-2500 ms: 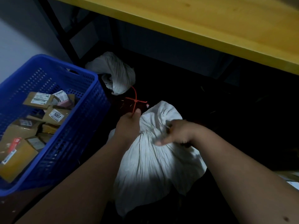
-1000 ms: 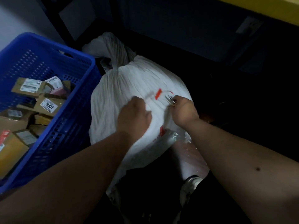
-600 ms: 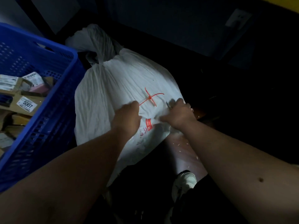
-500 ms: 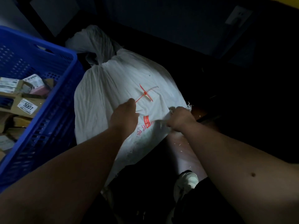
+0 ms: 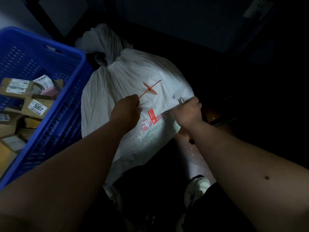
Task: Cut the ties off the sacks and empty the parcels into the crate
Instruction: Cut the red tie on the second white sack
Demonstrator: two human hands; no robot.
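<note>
Two hands work at the mouth end of a white sack point(image 5: 120, 84) that lies on its side on a dark floor. The left hand point(image 5: 126, 109) has its fingers curled tight, pinching the sack's cloth together with one tail of a red tie point(image 5: 150, 89); the thin plastic strip runs from the knuckles up to a small knot where its strands cross like an X against the fabric. The right hand point(image 5: 189, 111) is likewise closed, gripping a bunched fold of the sack's edge, and a small metal tip, seemingly a cutting tool, pokes out above its fingers, though too little of it shows to name it. Between the two hands the cloth is pulled fairly taut and carries a red label and faded red and green print. The sack itself is crinkled, woven-looking and full, bulging wide; its far end narrows to a gathered neck, and a second white sack point(image 5: 103, 39) sits just behind it. Just beside the sack on the left stands a blue perforated crate point(image 5: 66, 91), holding brown cardboard parcels point(image 5: 36, 106) with white labels, one reading 5007. Near the bottom of the view, below the right forearm, a light-coloured shoe point(image 5: 197, 188) shows.
</note>
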